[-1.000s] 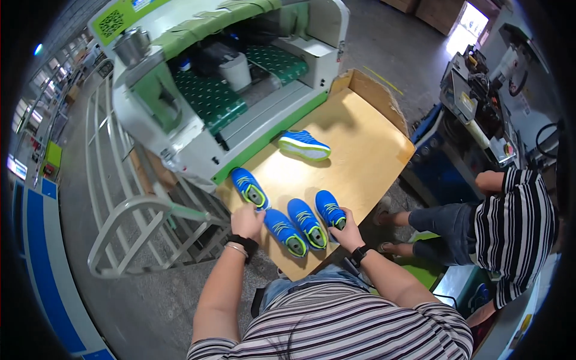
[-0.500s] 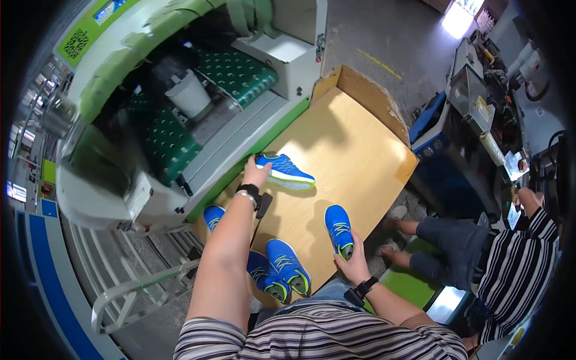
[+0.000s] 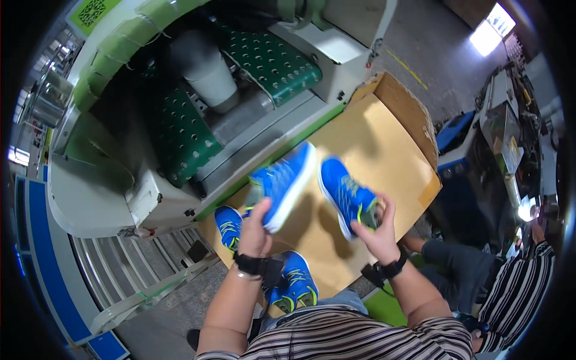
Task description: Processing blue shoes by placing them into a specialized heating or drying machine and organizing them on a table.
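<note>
My left hand [image 3: 257, 231] grips the heel end of a blue sneaker [image 3: 284, 180], which is tilted with its white sole edge turned right and its toe pointing up and away. Close by on the right, my right hand [image 3: 379, 231] has hold of the heel of a second blue sneaker [image 3: 345, 189] with a lime collar lining, toe pointing away. Both are raised above a tan board [image 3: 336, 264]. On the board another blue sneaker [image 3: 228, 227] rests at the left edge, and a pair of blue sneakers [image 3: 297, 279] lies near my body, partly behind my left wrist.
Beyond the board stands a machine with green perforated belts [image 3: 273, 66] and a grey-white cylinder [image 3: 211, 84] between them. A cardboard flap [image 3: 411, 117] borders the far right. Left is a metal rail rack [image 3: 138, 270]; right, a person in a striped shirt [image 3: 519, 288] beside equipment.
My left hand has lifted its sneaker off the board and turned it, drawing it nearer me. My right hand has raised the other sneaker and moved it farther out. The view has shifted.
</note>
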### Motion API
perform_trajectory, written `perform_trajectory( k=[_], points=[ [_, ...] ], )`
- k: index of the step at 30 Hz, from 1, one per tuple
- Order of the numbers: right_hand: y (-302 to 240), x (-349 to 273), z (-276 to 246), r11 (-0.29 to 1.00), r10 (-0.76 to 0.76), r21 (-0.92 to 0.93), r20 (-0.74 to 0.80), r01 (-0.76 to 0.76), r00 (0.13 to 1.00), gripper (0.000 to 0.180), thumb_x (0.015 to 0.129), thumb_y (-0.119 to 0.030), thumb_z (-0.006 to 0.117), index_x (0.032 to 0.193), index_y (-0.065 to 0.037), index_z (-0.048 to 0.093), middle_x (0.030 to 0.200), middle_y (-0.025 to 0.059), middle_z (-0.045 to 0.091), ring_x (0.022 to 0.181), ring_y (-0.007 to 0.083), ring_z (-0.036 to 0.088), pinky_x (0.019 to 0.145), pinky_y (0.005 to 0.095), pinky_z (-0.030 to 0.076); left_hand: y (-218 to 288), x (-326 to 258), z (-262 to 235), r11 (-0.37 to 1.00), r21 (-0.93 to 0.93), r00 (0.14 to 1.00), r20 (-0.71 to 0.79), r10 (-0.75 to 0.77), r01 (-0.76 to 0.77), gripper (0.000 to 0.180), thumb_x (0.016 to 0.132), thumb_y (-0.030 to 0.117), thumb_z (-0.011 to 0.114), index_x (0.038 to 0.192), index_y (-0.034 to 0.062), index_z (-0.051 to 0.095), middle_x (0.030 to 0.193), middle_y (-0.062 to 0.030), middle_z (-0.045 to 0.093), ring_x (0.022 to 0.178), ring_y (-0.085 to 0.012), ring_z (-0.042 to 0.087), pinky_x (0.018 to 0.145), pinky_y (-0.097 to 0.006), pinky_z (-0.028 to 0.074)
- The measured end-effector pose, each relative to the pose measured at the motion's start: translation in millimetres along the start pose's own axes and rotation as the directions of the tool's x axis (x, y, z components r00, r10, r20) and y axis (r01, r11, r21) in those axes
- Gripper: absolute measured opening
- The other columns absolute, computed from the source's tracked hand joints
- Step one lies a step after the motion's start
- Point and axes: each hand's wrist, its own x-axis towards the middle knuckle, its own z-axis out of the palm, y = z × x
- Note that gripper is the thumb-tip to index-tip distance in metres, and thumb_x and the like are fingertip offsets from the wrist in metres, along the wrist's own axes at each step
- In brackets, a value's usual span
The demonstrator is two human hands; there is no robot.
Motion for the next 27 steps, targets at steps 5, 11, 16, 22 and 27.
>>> perform_trajectory(
  k=[5,11,16,22,27],
  points=[
    [-113,162,80,0.866,-0.500,-0.005,-0.061,0.501,0.864,0.072,0.081,-0.015,0.076,0.140,-0.006,0.037,0.133,0.0174,0.053,0.123,0.0268,0.053,0.104,0.0380,0.041,124,-8,49,0.602,0.343,0.640,-0.004,0.768,-0.721,0.044,0.093,0.018,0.067,0.130,-0.0031,0.055,0.122,-0.0080,0.062,0.109,-0.0187,0.060,0.097,-0.033,0.045],
    [-122,284,186,0.689,-0.624,-0.493,-0.031,0.531,0.781,0.064,0.082,-0.016,0.072,0.140,-0.009,0.044,0.130,0.0195,0.054,0.120,0.0405,0.052,0.101,0.0456,0.043,153,107,5,0.140,0.884,0.322,0.012,0.947,-0.446,0.085,0.084,0.025,0.075,0.144,-0.0143,0.028,0.142,-0.0337,0.038,0.133,-0.0423,0.040,0.112,-0.041,0.031],
    [-91,222,171,0.707,-0.647,-0.393,-0.026,0.588,0.762,0.075,0.087,-0.019,0.069,0.149,-0.003,0.031,0.139,0.0245,0.046,0.129,0.0417,0.044,0.109,0.0456,0.035,167,71,-8,0.207,0.891,0.585,0.079,0.807,-0.405,0.080,0.090,0.027,0.066,0.144,-0.0145,0.025,0.138,-0.0352,0.043,0.127,-0.0486,0.045,0.109,-0.044,0.036],
    [82,-43,94,0.835,-0.003,-0.469,0.516,0.286,0.856,0.081,0.088,-0.030,0.071,0.150,0.001,0.029,0.149,0.0300,0.032,0.141,0.0440,0.029,0.116,0.0490,0.027,53,-76,-90,-0.024,0.846,0.678,0.443,0.587,-0.532,0.065,0.088,0.017,0.064,0.145,-0.0024,0.038,0.149,-0.0257,0.038,0.135,-0.0408,0.041,0.113,-0.045,0.032],
    [97,-149,78,0.963,0.259,-0.102,0.599,-0.248,0.758,0.072,0.094,-0.029,0.065,0.149,0.003,0.030,0.150,0.0242,0.035,0.140,0.0339,0.034,0.115,0.0410,0.029,-55,-184,-218,0.114,0.962,0.905,0.190,0.381,-0.249,0.066,0.082,0.018,0.068,0.142,0.0036,0.043,0.152,-0.0282,0.028,0.125,-0.0455,0.049,0.105,-0.047,0.042]
  ],
)
